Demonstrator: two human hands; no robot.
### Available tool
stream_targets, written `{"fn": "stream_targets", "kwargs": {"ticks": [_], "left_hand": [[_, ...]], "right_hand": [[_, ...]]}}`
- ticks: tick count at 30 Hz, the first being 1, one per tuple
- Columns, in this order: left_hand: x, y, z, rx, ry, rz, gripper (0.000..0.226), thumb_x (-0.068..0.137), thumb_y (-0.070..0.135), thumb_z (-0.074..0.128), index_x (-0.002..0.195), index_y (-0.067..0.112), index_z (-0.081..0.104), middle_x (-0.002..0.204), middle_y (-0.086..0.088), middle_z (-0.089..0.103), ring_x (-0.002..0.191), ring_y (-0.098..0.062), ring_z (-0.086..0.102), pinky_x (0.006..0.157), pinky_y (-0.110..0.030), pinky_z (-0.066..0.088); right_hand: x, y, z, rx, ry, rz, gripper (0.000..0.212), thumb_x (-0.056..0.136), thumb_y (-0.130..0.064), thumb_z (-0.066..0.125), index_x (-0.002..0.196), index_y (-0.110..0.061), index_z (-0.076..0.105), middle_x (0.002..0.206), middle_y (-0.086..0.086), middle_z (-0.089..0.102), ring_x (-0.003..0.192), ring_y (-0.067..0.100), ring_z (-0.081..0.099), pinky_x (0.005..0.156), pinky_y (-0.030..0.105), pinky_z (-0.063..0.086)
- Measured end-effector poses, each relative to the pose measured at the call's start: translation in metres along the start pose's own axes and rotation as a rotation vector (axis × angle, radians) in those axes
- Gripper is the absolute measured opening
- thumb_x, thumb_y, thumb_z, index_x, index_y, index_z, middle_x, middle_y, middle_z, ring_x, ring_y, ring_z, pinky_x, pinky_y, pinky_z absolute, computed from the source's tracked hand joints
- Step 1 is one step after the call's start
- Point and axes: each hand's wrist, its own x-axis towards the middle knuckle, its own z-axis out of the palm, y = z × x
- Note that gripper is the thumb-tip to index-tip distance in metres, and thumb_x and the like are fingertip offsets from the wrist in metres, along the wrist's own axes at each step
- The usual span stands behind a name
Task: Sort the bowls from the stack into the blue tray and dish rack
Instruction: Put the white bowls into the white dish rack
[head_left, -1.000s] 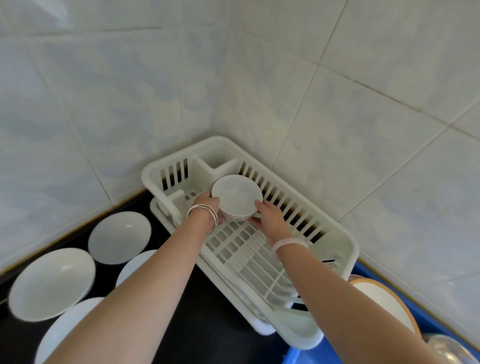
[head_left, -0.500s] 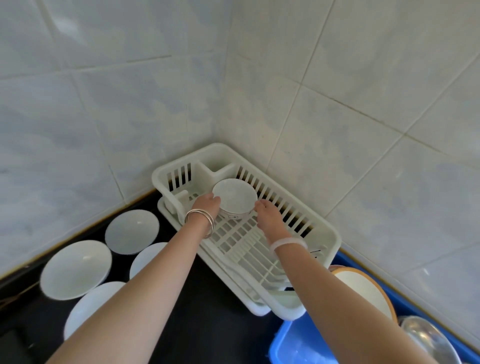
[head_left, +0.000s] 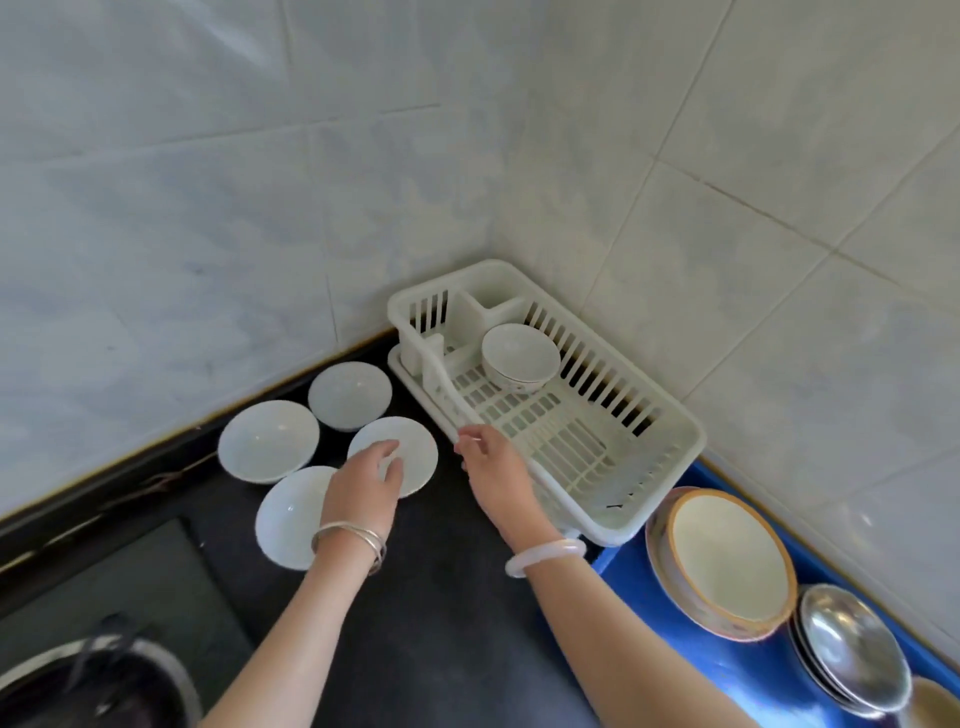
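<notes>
Two bare forearms (head_left: 291, 623) show, uncovered right to the lower edge of the view. Just behind the left hand (head_left: 363, 483) the wrist carries thin silver metal bangles (head_left: 349, 538) — two or three narrow polished hoops stacked close together, one lying a little askew across the others, all catching the light. Behind the right hand (head_left: 493, 473) sits a single thick smooth bangle of pale milky white material (head_left: 545, 556) — rounded in section, glossy, faintly translucent, with a slight pinkish tinge along its upper edge.
</notes>
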Motion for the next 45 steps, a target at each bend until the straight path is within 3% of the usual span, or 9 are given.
{"fn": "stream_targets", "kwargs": {"ticks": [4,7,10,18,21,26,33,38,45], "left_hand": [[-0.017,-0.055,-0.012,0.039,0.107,-0.073,0.040,0.091,0.009,0.049,0.131,0.009,0.050,0.140,-0.010,0.048,0.130,-0.027,0.043,0.108,-0.036,0.030],[-0.025,-0.084,-0.017,0.062,0.196,-0.167,0.046,0.087,0.006,0.054,0.133,0.010,0.047,0.150,-0.010,0.033,0.135,-0.029,0.036,0.109,-0.043,0.033],[-0.027,-0.104,-0.019,0.047,0.242,-0.240,0.057,0.085,0.002,0.055,0.139,0.011,0.039,0.154,-0.011,0.023,0.140,-0.030,0.028,0.111,-0.046,0.032],[-0.024,-0.125,-0.019,-0.330,0.235,-0.393,0.057,0.089,0.006,0.050,0.142,0.020,0.034,0.139,-0.008,0.050,0.126,-0.029,0.050,0.107,-0.040,0.034],[-0.023,-0.129,-0.020,-0.390,0.234,-0.379,0.053,0.089,0.006,0.049,0.139,0.021,0.039,0.139,-0.005,0.051,0.127,-0.027,0.049,0.107,-0.040,0.034],[-0.021,-0.137,-0.019,-0.474,0.204,-0.387,0.050,0.091,0.008,0.046,0.139,0.023,0.039,0.139,-0.004,0.050,0.125,-0.026,0.050,0.105,-0.040,0.035],[-0.017,-0.138,-0.025,-0.713,0.183,-0.396,0.037,0.097,0.024,0.035,0.133,0.024,0.046,0.131,-0.004,0.052,0.119,-0.026,0.052,0.105,-0.044,0.041],[-0.014,-0.137,-0.031,-0.894,0.192,-0.463,0.040,0.098,0.037,0.031,0.130,0.023,0.049,0.130,-0.003,0.053,0.124,-0.027,0.049,0.102,-0.040,0.039],[-0.009,-0.147,-0.027,-0.739,0.187,-0.430,0.038,0.090,0.009,0.050,0.127,0.017,0.053,0.129,-0.009,0.057,0.119,-0.027,0.053,0.100,-0.045,0.046]], "right_hand": [[0.004,0.019,0.034,-0.136,-0.063,0.112,0.036,0.096,-0.030,0.046,0.129,-0.017,0.051,0.099,-0.006,0.056,0.074,0.001,0.047,0.072,0.022,0.039],[0.012,0.025,0.054,-0.170,-0.092,0.213,0.042,0.095,-0.031,0.047,0.133,-0.013,0.046,0.110,0.006,0.061,0.081,0.012,0.052,0.072,0.029,0.045],[0.021,0.024,0.067,-0.084,-0.077,0.316,0.033,0.093,-0.029,0.049,0.120,-0.010,0.052,0.096,0.009,0.060,0.081,0.022,0.061,0.078,0.041,0.057],[0.031,0.028,0.079,0.216,0.021,0.376,0.015,0.089,-0.002,0.049,0.101,-0.008,0.055,0.108,0.010,0.056,0.076,0.017,0.062,0.069,0.033,0.060],[0.027,0.027,0.076,0.242,0.055,0.338,0.013,0.088,0.001,0.049,0.093,-0.008,0.058,0.099,0.007,0.061,0.072,0.017,0.063,0.074,0.038,0.060],[0.014,0.006,0.066,0.249,0.009,0.210,0.024,0.087,-0.001,0.052,0.077,-0.022,0.059,0.086,-0.004,0.062,0.073,0.014,0.064,0.060,0.025,0.059],[-0.002,-0.018,0.085,0.002,-0.120,0.157,0.013,0.084,-0.007,0.060,0.077,-0.014,0.068,0.076,0.002,0.070,0.064,0.013,0.072,0.070,0.035,0.062],[-0.008,-0.021,0.104,-0.212,-0.151,0.160,0.011,0.085,-0.013,0.061,0.078,-0.012,0.070,0.074,0.007,0.071,0.068,0.017,0.070,0.067,0.026,0.058],[-0.007,-0.016,0.114,-0.305,-0.149,0.141,0.009,0.084,-0.013,0.063,0.076,-0.012,0.067,0.080,0.011,0.070,0.070,0.019,0.066,0.059,0.023,0.049]]}}
